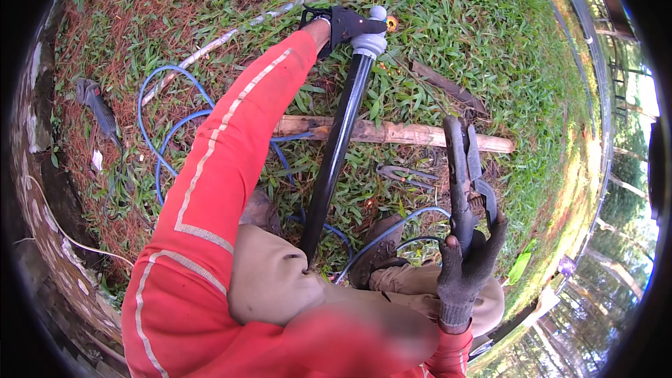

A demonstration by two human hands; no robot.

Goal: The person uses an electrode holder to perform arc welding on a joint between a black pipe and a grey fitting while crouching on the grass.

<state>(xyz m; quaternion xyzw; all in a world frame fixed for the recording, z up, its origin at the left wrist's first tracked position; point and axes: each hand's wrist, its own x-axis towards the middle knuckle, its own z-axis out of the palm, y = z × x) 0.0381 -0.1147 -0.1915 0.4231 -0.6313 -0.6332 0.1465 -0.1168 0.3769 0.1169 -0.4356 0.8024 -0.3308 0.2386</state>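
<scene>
My left hand [344, 28], in a black glove, grips the grey rounded finial [369, 43] at the far end of a black metal pole [339, 143]. The pole slants from there down to my knees, its near end beside my trouser leg. In a dark grey knit glove, my right hand [467, 273] is closed around a welding electrode holder [458, 182] with a lever along its side. A thin rod [420, 86] extends from the holder's jaws toward the finial. The fingers' undersides are partly hidden. A small orange ring-shaped thing [392, 24] lies just beyond the finial.
Under the pole, a bamboo piece [399, 131] lies across the grass. Blue cable [162, 136] loops around my feet. Pliers [407, 173] lie near the holder. Farther left are a long pale stick [210, 47] and a grey power tool [98, 108]. A trunk borders the left.
</scene>
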